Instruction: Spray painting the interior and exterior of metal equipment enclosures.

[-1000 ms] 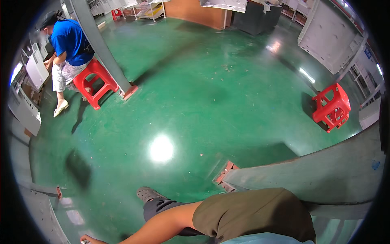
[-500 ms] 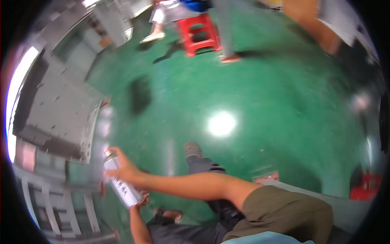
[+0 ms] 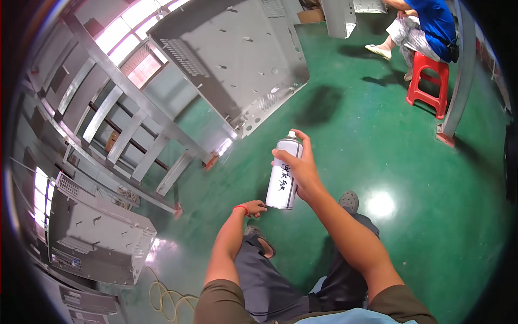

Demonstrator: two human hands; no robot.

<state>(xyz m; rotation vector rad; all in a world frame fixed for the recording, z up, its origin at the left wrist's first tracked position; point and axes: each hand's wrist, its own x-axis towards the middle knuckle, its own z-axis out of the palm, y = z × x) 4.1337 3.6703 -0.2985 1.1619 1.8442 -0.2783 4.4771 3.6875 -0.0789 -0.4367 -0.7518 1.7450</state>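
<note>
A white spray can point(image 3: 280, 181) with dark handwriting on its side is gripped in my right hand point(image 3: 303, 164). It stands nearly upright, tilted slightly, in the middle of the head view. My index finger reaches up beside the white nozzle point(image 3: 292, 133), and the thumb wraps across the can's front. Lower and to the left is my left hand point(image 3: 252, 208), with a red band on its wrist. Its fingers are curled in with nothing seen in them, and it sits a little apart from the can's base.
A large grey metal panel housing point(image 3: 243, 59) stands ahead, left of centre. On the left is a metal frame rack point(image 3: 121, 137), with another grey housing point(image 3: 100, 237) below it. A yellow hose point(image 3: 171, 297) coils on the green floor. A seated person in blue occupies a red stool point(image 3: 429, 83), near a metal post point(image 3: 460, 75).
My view has swung left, bringing the rack and housings further in. The can, blurred and slanted before, is now more upright. My left hand has come away from its base.
</note>
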